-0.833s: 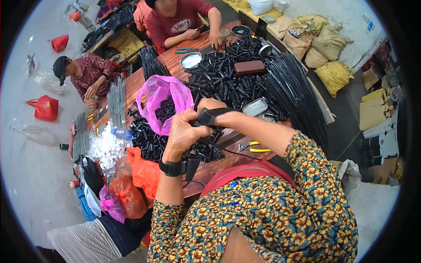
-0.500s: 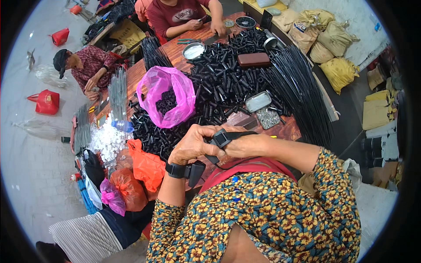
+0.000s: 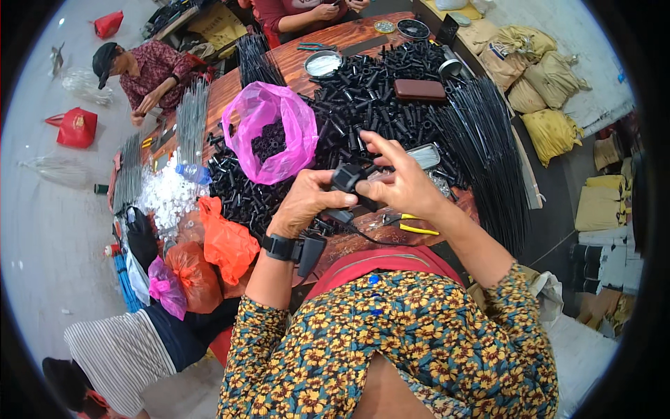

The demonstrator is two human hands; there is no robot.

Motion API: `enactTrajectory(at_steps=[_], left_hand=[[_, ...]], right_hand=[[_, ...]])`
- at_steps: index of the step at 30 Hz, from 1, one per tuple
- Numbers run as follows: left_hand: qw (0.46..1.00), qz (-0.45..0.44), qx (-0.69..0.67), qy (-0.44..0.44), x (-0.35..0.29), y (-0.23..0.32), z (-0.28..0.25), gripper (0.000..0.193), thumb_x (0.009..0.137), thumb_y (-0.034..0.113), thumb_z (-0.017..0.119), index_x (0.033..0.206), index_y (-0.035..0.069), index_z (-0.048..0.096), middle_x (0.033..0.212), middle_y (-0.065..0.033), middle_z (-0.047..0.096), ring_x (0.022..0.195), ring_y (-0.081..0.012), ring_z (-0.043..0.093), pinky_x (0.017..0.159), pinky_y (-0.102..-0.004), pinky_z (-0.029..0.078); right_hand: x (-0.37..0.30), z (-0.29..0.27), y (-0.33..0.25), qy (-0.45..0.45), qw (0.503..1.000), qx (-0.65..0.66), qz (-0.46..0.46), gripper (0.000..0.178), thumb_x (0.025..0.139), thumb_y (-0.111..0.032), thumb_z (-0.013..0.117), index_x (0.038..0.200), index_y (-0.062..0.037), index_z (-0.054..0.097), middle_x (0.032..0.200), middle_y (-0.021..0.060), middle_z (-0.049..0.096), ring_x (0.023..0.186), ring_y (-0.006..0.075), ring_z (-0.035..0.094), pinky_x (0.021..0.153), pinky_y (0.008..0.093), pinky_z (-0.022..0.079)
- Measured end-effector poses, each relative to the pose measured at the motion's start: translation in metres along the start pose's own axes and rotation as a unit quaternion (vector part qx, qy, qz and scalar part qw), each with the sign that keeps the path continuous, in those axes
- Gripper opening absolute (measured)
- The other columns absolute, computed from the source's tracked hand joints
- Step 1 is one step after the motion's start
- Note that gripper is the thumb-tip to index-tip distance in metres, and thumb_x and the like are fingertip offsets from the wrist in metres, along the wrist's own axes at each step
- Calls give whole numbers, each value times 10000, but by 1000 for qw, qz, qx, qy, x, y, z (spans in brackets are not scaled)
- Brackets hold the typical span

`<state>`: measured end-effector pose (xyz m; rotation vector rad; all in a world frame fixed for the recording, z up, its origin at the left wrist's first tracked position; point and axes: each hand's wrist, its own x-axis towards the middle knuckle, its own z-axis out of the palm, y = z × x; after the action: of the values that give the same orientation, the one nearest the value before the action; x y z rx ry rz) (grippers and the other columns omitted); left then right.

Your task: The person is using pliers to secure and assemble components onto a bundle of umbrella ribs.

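Note:
Both my hands meet over the near edge of a wooden table (image 3: pixel 352 42). My left hand (image 3: pixel 303 202) and my right hand (image 3: pixel 401 185) together grip a small black plastic part (image 3: pixel 347 176), with the right index finger raised. A black strap and a thin black cable hang below the part. A large heap of black plastic tubes (image 3: pixel 370 105) covers the table behind my hands. An open pink plastic bag (image 3: pixel 269 133) holding more black tubes stands just left of them. Yellow-handled pliers (image 3: pixel 415 225) lie under my right wrist.
Bundles of thin black rods (image 3: pixel 488 153) lie at the table's right. White small parts (image 3: pixel 164 199) pile at the left, with orange and pink bags (image 3: pixel 223 241) below. Other people sit at the far and left sides. Yellow sacks (image 3: pixel 551 126) line the right floor.
The view has shifted. My hands, still on the black part, sit lower over the table's near edge than at first, and my right index finger now lifts off it.

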<state>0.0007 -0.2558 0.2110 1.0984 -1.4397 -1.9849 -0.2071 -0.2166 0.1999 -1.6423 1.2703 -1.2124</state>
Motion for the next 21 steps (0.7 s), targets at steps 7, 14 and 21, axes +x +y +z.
enactTrajectory(at_steps=[7,14,21], left_hand=[[995,101,-7,8,10,13,-5,548,748,71,747,1259,28,553,1031,-60,612,841,-121,616,643,-238,517],[891,96,-408,175,22,16,-71,254,917,283,608,984,41,646,893,-113,677,883,-285,658,758,-431,546],[830,172,-515,129,13,17,-72,275,945,309,560,940,48,648,828,-97,653,750,-241,601,690,-389,510]], right_hand=[[25,33,13,31,933,295,204,294,795,-183,743,1000,18,679,888,50,669,782,107,608,713,259,502],[41,46,126,51,946,179,267,186,727,-176,759,790,-15,691,714,24,659,620,100,585,605,249,471],[34,56,148,-65,964,-221,133,420,682,-327,801,956,-43,658,936,159,654,889,318,614,780,405,486]])
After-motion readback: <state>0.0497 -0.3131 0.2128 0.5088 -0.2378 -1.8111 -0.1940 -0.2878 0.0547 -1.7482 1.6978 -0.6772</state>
